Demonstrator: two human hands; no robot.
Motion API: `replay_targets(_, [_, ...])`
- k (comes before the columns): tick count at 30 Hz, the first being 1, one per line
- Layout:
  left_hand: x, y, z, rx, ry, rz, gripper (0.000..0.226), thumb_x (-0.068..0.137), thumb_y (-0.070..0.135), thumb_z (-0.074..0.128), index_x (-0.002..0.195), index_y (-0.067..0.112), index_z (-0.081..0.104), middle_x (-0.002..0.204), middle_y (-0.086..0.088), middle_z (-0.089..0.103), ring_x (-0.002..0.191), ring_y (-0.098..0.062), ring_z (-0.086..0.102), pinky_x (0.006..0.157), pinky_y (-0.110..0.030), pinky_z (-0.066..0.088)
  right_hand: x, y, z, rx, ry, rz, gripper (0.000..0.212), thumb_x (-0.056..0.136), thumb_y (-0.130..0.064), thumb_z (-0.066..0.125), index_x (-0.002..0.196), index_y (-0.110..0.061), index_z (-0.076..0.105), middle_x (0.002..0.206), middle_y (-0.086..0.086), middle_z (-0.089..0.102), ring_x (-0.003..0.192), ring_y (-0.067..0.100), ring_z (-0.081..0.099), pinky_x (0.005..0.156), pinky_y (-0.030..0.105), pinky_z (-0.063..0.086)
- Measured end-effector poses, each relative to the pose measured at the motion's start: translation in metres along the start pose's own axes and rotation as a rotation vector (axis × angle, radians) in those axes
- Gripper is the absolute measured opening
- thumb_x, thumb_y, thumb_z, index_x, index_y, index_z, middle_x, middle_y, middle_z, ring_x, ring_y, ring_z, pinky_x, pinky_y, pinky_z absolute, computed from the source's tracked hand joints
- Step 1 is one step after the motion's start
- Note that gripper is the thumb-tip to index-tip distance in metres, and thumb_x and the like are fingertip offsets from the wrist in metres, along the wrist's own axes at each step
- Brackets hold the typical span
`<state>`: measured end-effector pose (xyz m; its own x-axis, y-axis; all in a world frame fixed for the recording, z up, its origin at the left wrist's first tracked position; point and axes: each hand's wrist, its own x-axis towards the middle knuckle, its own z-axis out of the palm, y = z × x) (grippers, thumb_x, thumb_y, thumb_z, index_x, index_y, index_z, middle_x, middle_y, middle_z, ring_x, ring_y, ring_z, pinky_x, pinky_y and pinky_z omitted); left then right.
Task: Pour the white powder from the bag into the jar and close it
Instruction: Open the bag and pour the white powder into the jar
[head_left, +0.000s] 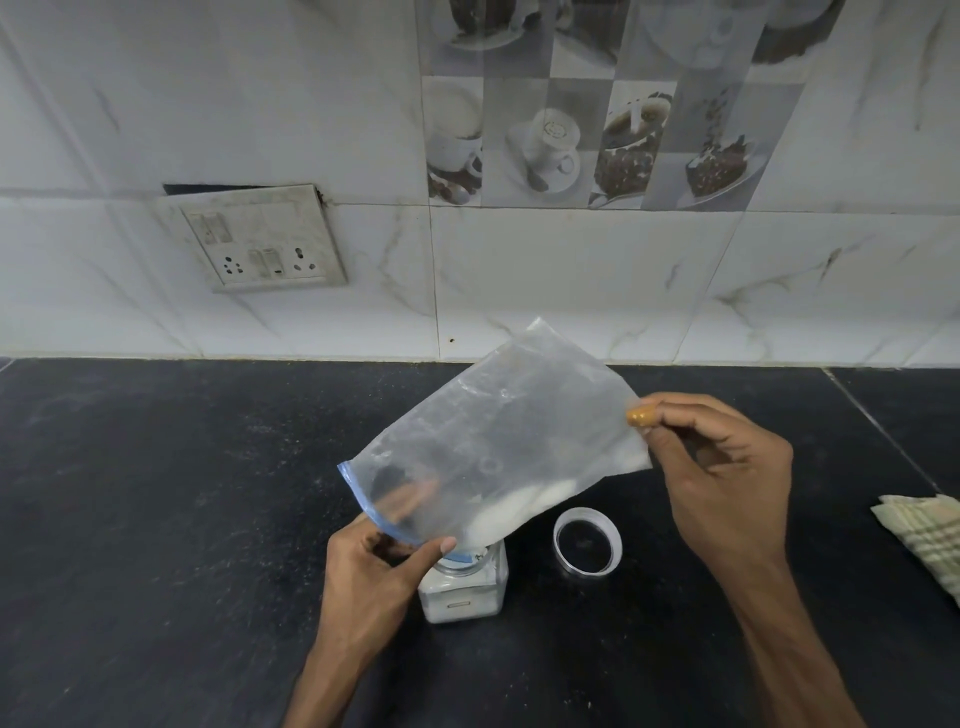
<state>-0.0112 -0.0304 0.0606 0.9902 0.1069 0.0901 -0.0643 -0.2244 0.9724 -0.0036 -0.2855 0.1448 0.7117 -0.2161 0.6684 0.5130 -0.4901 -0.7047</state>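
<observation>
A clear zip bag (498, 431) with a blue seal strip is tilted mouth-down over a square glass jar (464, 587) on the black counter. A little white powder (519, 506) lies in the bag's lower edge, just above the jar's open mouth. The jar holds white powder in its lower part. My left hand (379, 566) pinches the bag's mouth end beside the jar. My right hand (722, 467) holds the bag's raised bottom corner between thumb and fingers. The white jar lid (587, 540) lies upside down on the counter right of the jar.
A folded checked cloth (924, 540) lies at the right edge of the black counter (156, 519). A tiled wall with a switch and socket plate (260, 241) rises behind the counter.
</observation>
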Motion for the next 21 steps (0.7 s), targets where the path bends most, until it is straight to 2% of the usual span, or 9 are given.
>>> replay_targets(3, [0.0005,-0.0010,0.0010,0.008,-0.012,0.008,0.046,0.067,0.005,0.088,0.109,0.020,0.074,0.085,-0.011,0.077,0.069,-0.032,0.071,0.070,-0.042,0.060,-0.0005,-0.0014,0.0018,-0.009,-0.036,-0.011,0.031,0.079,0.013,0.070,0.086,-0.017,0.074,0.091,-0.007,0.073,0.085,0.006,0.071,0.081,0.020,0.056])
replay_targets(4, [0.0009,-0.0012,0.0007,0.014,-0.011,0.009,0.045,0.067,0.005,0.088,0.108,0.018,0.075,0.083,-0.013,0.077,0.069,-0.035,0.070,0.071,-0.044,0.060,0.0001,-0.0014,0.0018,-0.007,-0.028,-0.004,0.032,0.079,0.013,0.070,0.086,-0.018,0.074,0.090,-0.011,0.073,0.085,0.006,0.071,0.081,0.018,0.055])
replay_targets(7, [0.0003,0.0026,0.0012,0.000,0.008,-0.006,0.040,0.065,0.003,0.088,0.101,0.013,0.075,0.075,0.001,0.078,0.064,-0.030,0.071,0.063,-0.032,0.060,0.0028,-0.0006,0.0016,0.045,0.041,0.041,0.039,0.079,0.015,0.070,0.085,-0.024,0.072,0.087,-0.019,0.073,0.083,0.004,0.070,0.079,0.016,0.054])
replay_targets(10, [-0.0006,0.0040,0.0011,0.011,0.002,-0.005,0.045,0.066,0.005,0.088,0.104,0.024,0.073,0.075,-0.004,0.077,0.058,-0.031,0.067,0.061,-0.033,0.058,-0.0003,-0.0020,0.0039,0.016,-0.026,0.001,0.036,0.079,0.013,0.071,0.086,-0.022,0.072,0.088,-0.013,0.073,0.084,0.006,0.071,0.080,0.017,0.055])
replay_targets(13, [0.0007,0.0010,-0.0010,0.006,0.014,-0.016,0.043,0.065,0.002,0.087,0.105,0.013,0.074,0.076,0.006,0.078,0.058,-0.012,0.070,0.058,-0.017,0.056,-0.0013,-0.0011,0.0034,0.034,0.016,0.029,0.040,0.080,0.013,0.069,0.086,-0.026,0.072,0.088,-0.014,0.073,0.085,0.006,0.070,0.080,0.016,0.054])
replay_targets(15, [-0.0005,0.0025,-0.0014,0.014,0.003,-0.018,0.045,0.066,0.000,0.087,0.107,0.011,0.074,0.083,0.013,0.078,0.065,-0.013,0.073,0.062,-0.018,0.058,-0.0007,0.0002,0.0026,0.029,0.008,0.023,0.037,0.080,0.013,0.070,0.086,-0.023,0.072,0.088,-0.014,0.073,0.085,0.006,0.070,0.081,0.016,0.054])
replay_targets(17, [-0.0009,0.0038,-0.0018,0.006,-0.001,-0.018,0.047,0.066,0.001,0.087,0.108,0.020,0.074,0.090,0.013,0.078,0.068,-0.013,0.074,0.065,-0.020,0.059,-0.0010,0.0002,0.0034,0.016,-0.013,0.006,0.036,0.079,0.014,0.070,0.087,-0.021,0.073,0.088,-0.010,0.073,0.085,0.006,0.071,0.080,0.017,0.055])
replay_targets(21, [-0.0021,0.0066,0.0002,-0.008,0.007,-0.026,0.042,0.065,-0.002,0.086,0.101,0.017,0.073,0.079,0.016,0.078,0.061,-0.002,0.071,0.058,-0.011,0.053,0.0007,-0.0015,0.0051,0.041,0.018,0.022,0.039,0.080,0.014,0.070,0.087,-0.024,0.072,0.087,-0.012,0.073,0.085,0.007,0.071,0.080,0.017,0.055])
